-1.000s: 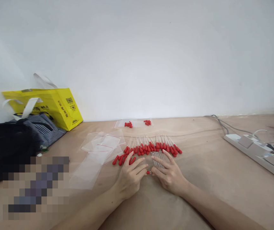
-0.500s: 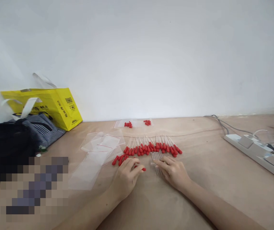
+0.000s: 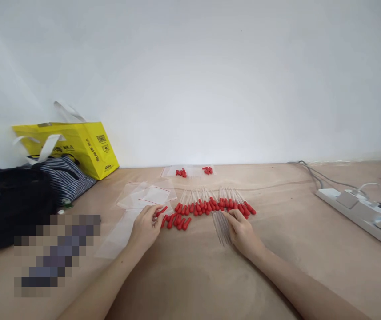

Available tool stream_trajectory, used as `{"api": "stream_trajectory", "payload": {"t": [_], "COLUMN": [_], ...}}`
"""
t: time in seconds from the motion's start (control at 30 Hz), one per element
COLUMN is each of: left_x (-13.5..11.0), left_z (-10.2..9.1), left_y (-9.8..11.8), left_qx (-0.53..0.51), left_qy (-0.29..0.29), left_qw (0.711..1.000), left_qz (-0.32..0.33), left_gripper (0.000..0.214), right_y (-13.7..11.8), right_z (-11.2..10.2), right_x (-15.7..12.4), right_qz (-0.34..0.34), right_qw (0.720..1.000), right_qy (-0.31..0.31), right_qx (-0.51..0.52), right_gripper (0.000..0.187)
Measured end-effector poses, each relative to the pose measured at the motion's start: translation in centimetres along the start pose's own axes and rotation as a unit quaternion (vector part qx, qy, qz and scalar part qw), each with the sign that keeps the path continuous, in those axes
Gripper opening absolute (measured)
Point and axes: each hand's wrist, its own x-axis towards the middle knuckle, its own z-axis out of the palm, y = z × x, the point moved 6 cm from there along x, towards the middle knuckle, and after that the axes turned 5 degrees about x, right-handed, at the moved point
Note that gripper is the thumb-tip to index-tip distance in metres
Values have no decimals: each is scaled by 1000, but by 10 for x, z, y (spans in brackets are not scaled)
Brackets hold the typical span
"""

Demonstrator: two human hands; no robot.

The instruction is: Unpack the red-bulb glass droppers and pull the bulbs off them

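My left hand is closed with a red rubber bulb between thumb and fingers. Beside it on the table lies a small heap of loose red bulbs. My right hand has thumb and index finger pinched at the upper end of a bundle of clear glass dropper tubes; which tube it grips is hard to see. Just beyond both hands, a row of assembled droppers lies with red bulbs towards me and glass tips pointing away.
Clear zip bags overlap on the left. Near the wall, another bag holds red-bulbed droppers. At left stand a yellow bag, a striped bag and a black bag. A white power strip with cables lies right.
My left hand has moved left, away from the tubes, to the far side of the loose bulbs, and pinches one. My right hand has shifted slightly right, its fingers drawn together at the tube ends.
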Motion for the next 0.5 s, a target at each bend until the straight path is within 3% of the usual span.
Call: {"api": "stream_trajectory", "payload": {"t": [0.13, 0.33, 0.5], "left_x": [1, 0, 0], "left_z": [5, 17, 14], "left_y": [-7, -18, -21], "left_qx": [10, -10, 7], "left_qy": [-12, -93, -93], "left_qw": [999, 991, 990], "left_qz": [-30, -97, -107], "left_gripper": [15, 23, 26], "right_y": [-3, -12, -14], "right_z": [4, 4, 0], "right_x": [0, 2, 2], "right_qz": [-5, 7, 21], "right_qw": [1000, 999, 999], "right_qy": [-16, -34, -44], "right_qx": [3, 17, 22], "right_gripper": [35, 24, 19]}}
